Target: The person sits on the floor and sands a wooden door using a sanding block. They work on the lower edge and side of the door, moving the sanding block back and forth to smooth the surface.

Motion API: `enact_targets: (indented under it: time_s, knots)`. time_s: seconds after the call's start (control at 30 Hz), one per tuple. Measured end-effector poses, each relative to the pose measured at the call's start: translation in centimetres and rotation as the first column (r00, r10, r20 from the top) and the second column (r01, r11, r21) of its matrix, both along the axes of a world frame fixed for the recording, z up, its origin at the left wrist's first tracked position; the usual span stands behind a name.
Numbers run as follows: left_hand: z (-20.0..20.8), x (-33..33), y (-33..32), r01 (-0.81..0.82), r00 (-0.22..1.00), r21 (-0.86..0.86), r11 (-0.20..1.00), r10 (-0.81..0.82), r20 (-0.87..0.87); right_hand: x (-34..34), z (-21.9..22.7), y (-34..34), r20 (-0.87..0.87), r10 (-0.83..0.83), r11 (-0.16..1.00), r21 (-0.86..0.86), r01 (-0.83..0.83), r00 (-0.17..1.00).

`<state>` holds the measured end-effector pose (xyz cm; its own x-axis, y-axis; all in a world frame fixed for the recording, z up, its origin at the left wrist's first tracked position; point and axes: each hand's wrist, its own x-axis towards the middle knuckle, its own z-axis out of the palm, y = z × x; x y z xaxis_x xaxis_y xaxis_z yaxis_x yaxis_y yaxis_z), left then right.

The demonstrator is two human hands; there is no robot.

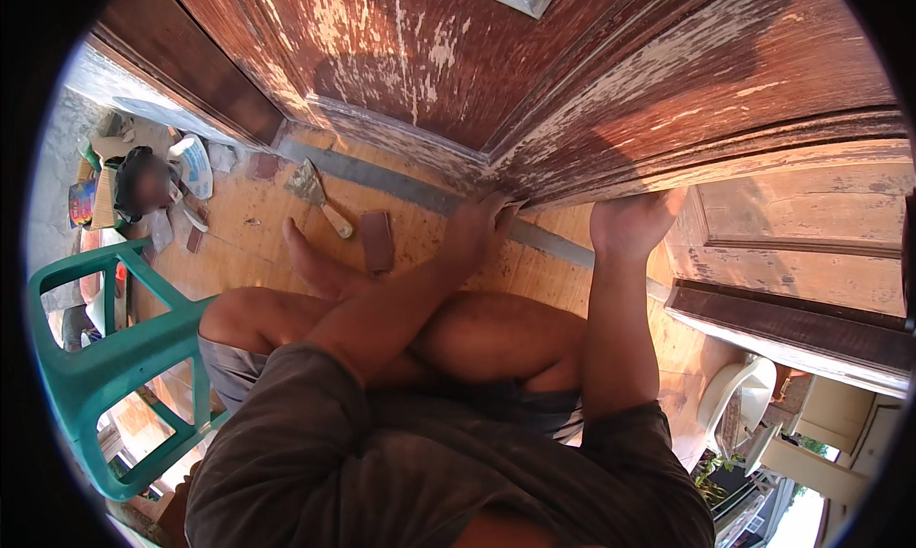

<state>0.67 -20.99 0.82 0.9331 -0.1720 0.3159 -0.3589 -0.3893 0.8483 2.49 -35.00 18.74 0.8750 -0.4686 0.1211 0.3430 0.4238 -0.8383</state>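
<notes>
A wooden door [611, 81] with worn, flaking reddish-brown varnish stands before me. My left hand [474, 231] is at its lower corner, fingers closed around a small folded piece of sandpaper [512, 206] against the wood. To the right, my right hand [630, 222] grips the door's edge, its fingertips hidden behind the wood. On the floor, left of my left hand, lie a reddish-brown sandpaper piece [377, 242] and a scraper [324, 203] with a wide blade and pale handle.
A green plastic stool [119, 357] stands close on my left. Beyond it, a white tub [194, 166], a paint can [82, 205] and a dark bag crowd the wall. My bare foot [315, 262] rests near the scraper. A paler door panel [801, 214] is at right.
</notes>
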Motion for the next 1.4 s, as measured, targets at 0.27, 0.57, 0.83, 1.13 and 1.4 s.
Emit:
enact_targets:
  time_s: [0.27, 0.57, 0.83, 1.13, 1.4]
  knots:
    - [3.0, 1.9, -1.5, 0.081, 0.952, -0.152, 0.985, -0.031, 0.304, 0.0, -0.2, 0.0, -0.021, -0.016, 1.000, -0.001, 0.016, 1.000]
    - [-3.8, 1.1, 0.4, 0.067, 0.984, 0.328, 0.942, -0.116, 0.134, 0.2, -0.3, 0.1, -0.023, -0.080, 0.995, 0.058, 0.081, 0.997]
    - [-3.8, -0.1, 0.6, 0.179, 0.843, 0.154, 0.972, -0.071, -0.533, 0.1, -0.4, 0.0, -0.036, -0.067, 0.995, 0.077, 0.070, 0.997]
    - [-4.6, 2.3, -1.9, 0.291, 0.834, 0.120, 0.949, -0.190, -0.518, 0.0, -0.7, -0.3, 0.015, -0.006, 1.000, 0.005, 0.006, 1.000]
    - [1.0, 2.4, -3.9, 0.097, 0.842, 0.141, 0.985, -0.006, -0.539, 0.1, -0.4, -0.2, -0.029, -0.023, 0.998, 0.064, 0.025, 0.999]
